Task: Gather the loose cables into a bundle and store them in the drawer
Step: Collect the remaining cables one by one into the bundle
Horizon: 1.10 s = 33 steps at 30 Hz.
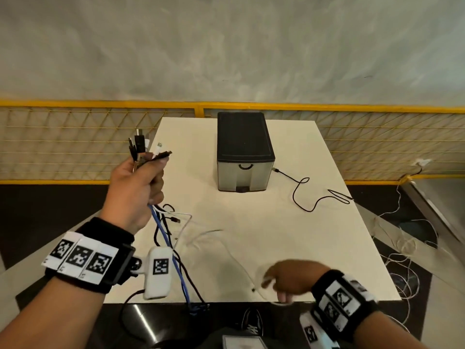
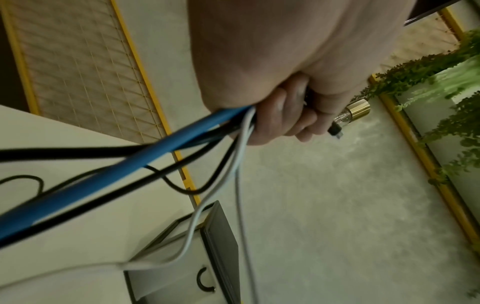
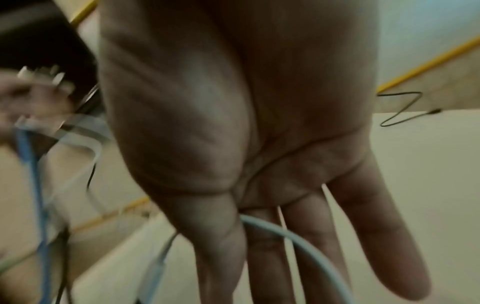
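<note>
My left hand (image 1: 141,182) is raised over the table's left edge and grips a bundle of cables (image 1: 142,147), plugs sticking up above the fist. A blue cable (image 1: 166,243) and black and white ones hang from it to the table (image 1: 314,248); the left wrist view shows the left hand (image 2: 280,117) closed round the blue cable (image 2: 130,166). My right hand (image 1: 289,280), blurred, is low at the front edge, thumb and forefinger pinching a thin white cable (image 3: 298,232). One black cable (image 1: 302,190) lies loose beside the drawer unit (image 1: 244,152), whose drawer is closed.
A yellow mesh fence (image 1: 75,144) runs behind and to the left of the table. Thin white wires (image 1: 402,250) trail on the floor at the right. A shoe (image 1: 253,322) shows below the front edge.
</note>
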Available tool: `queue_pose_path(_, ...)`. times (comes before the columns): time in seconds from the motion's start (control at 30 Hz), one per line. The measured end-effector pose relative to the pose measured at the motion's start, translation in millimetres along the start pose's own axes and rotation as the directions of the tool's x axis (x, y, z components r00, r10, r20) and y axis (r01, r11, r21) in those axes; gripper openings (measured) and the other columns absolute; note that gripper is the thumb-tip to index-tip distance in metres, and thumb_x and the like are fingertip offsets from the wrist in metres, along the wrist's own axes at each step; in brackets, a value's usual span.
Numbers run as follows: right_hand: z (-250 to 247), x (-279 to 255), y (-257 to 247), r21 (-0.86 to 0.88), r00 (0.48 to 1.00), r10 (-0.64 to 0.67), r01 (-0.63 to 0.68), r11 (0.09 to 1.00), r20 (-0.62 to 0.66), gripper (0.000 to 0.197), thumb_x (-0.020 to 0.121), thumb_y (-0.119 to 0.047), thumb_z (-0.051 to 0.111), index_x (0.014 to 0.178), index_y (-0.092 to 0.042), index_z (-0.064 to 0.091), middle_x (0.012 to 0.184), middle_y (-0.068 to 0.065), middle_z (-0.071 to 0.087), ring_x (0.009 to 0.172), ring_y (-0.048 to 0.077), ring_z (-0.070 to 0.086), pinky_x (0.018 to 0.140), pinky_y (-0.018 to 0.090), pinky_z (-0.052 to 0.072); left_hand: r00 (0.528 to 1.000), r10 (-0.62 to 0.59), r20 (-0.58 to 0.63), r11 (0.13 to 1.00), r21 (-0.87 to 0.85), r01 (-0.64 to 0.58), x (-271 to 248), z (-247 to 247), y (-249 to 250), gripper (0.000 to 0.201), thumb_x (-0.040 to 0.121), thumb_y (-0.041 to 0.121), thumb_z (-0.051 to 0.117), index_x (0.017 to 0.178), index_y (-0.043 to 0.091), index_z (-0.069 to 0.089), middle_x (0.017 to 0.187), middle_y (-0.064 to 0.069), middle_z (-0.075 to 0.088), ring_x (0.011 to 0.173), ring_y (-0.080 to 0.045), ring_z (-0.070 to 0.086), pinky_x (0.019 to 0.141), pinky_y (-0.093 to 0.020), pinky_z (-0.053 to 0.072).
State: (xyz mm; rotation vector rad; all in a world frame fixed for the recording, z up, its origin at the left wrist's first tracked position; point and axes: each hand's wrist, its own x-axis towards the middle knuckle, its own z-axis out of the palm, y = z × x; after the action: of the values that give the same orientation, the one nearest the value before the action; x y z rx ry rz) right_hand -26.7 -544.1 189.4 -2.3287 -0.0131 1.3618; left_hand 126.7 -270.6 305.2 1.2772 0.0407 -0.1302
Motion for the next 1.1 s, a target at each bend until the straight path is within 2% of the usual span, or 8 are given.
queue_pose_path(0.07,18.0,3.8,1.9,-0.223,0.997,0.034,-0.017,0.975,0.072,0.033,0.085,-0.017,0.057,0.116,-0.026,0.066,0.117,0.006,0.070,0.105,0.026,0.065,0.085,0.032,0.049,0.999,-0.015,0.030,1.000,0.006,0.014,-2.8,4.3,-2.2,0.015,0.097,0.014,0.056,0.085,0.015,0.065,0.055,0.004,0.036,0.038,-0.005,0.025,0.039,-0.018,0.017)
queue_pose_path(0.2,21.3,4.3,1.9,-0.204,0.988,0.012,0.020,0.979,0.156,0.050,0.079,-0.052,0.069,0.117,-0.019,0.066,0.117,0.006,0.070,0.107,0.030,0.064,0.088,0.037,0.050,0.985,-0.048,0.164,0.999,0.027,0.044,-9.9,17.1,-7.2,0.028,0.101,0.021,0.048,0.082,0.010,0.065,0.051,0.003,0.039,0.035,-0.006,0.026,0.039,-0.017,0.023)
queue_pose_path(0.37,-24.7,12.4,10.5,-0.246,0.993,0.111,-0.099,0.964,0.038,0.049,0.079,-0.050,0.069,0.097,-0.004,0.071,0.091,0.006,0.073,0.082,0.023,0.066,0.076,0.031,0.051,0.966,-0.071,0.247,0.986,0.166,0.030,-16.1,37.9,-17.4,0.034,0.103,0.021,0.044,0.076,0.011,0.062,0.043,0.002,0.036,0.034,-0.011,0.029,0.054,-0.037,0.055)
queue_pose_path(0.43,-59.0,10.0,18.8,-0.158,0.981,0.127,-0.150,0.976,-0.148,0.042,0.085,-0.043,0.064,0.099,-0.005,0.073,0.089,0.007,0.073,0.075,0.020,0.064,0.073,0.028,0.050,0.965,-0.112,0.238,0.981,0.180,0.070,-16.2,45.5,-21.6,0.036,0.103,0.022,0.045,0.071,0.012,0.060,0.041,0.001,0.034,0.033,-0.012,0.028,0.051,-0.036,0.053)
queue_pose_path(0.5,-97.5,11.0,32.0,-0.083,0.878,0.129,-0.188,0.979,-0.461,0.037,0.091,-0.040,0.058,0.114,-0.013,0.068,0.114,0.007,0.070,0.099,0.023,0.065,0.087,0.031,0.050,0.958,-0.178,0.226,0.979,0.141,0.148,-14.5,52.0,-28.1,0.037,0.102,0.022,0.048,0.068,0.011,0.057,0.042,0.002,0.031,0.035,-0.010,0.026,0.041,-0.025,0.034)
queue_pose_path(0.57,-132.3,17.5,46.0,0.045,0.677,0.183,-0.216,0.975,-0.713,0.030,0.094,-0.036,0.053,0.115,-0.018,0.065,0.121,0.006,0.065,0.111,0.028,0.060,0.092,0.036,0.050,0.945,-0.238,0.223,0.970,0.109,0.218,-13.1,57.8,-36.9,0.036,0.100,0.020,0.053,0.065,0.012,0.058,0.047,0.003,0.028,0.038,-0.009,0.023,0.042,-0.022,0.020)
queue_pose_path(0.67,-185.5,41.3,72.5,0.144,0.518,0.242,-0.221,0.964,-0.820,0.026,0.094,-0.027,0.049,0.108,-0.015,0.067,0.114,0.011,0.067,0.105,0.032,0.062,0.087,0.039,0.052,0.931,-0.300,0.210,0.954,0.084,0.289,-7.1,66.7,-51.1,0.033,0.097,0.015,0.057,0.064,0.014,0.055,0.050,0.002,0.030,0.041,-0.010,0.021,0.045,-0.024,0.013)
queue_pose_path(1.1,-268.6,173.8,123.5,0.122,0.622,0.464,-0.511,0.851,-0.631,0.028,0.089,-0.025,0.057,0.115,-0.016,0.063,0.124,0.014,0.062,0.115,0.038,0.056,0.102,0.054,0.036,0.899,-0.421,0.123,0.907,0.095,0.411,16.6,77.5,-87.3,0.028,0.081,0.022,0.065,0.055,0.022,0.054,0.050,0.003,0.035,0.040,-0.010,0.025,0.046,-0.024,0.014)
